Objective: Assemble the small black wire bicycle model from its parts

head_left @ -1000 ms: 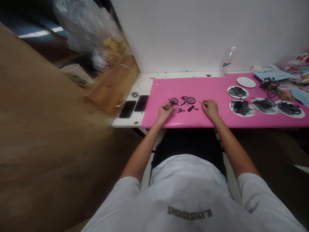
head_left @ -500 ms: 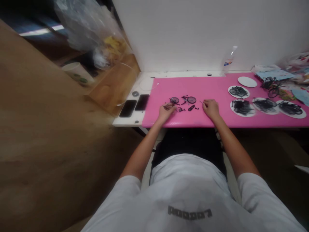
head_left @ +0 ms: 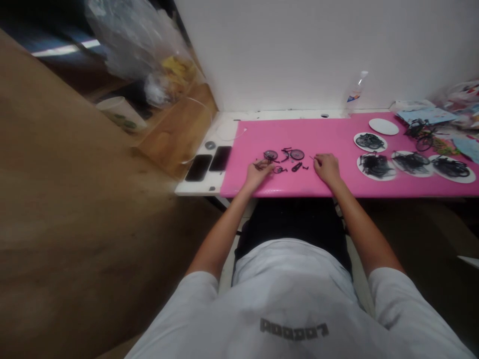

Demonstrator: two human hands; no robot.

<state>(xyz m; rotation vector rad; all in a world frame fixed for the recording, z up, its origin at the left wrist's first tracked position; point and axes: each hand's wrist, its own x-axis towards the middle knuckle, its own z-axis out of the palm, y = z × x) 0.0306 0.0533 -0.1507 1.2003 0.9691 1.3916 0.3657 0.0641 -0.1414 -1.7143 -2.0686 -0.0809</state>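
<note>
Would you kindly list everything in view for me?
table: 1, white, centre
cover: 1, pink, on the table
loose parts: several, black, mid-cover
plates: 5, white, cover's right
heaped parts: uncountable, black, on four plates
bicycle-like cluster: 1, black, beside the plates
papers: several, pale blue, far right
wall: 1, white, behind the table
bottle: 1, clear, by the wall
phones: 2, black, table's left end
disc: 1, grey, behind the phones
cable: 1, white, cover's left edge
wooden panel: 1, brown, left of table
bag: 1, clear, upper left
cup: 1, white, far left
trousers: 1, black, below the table
shirt: 1, white, bottom centre
left hand: 1, bare, at the loose parts
right hand: 1, bare, right of them
</note>
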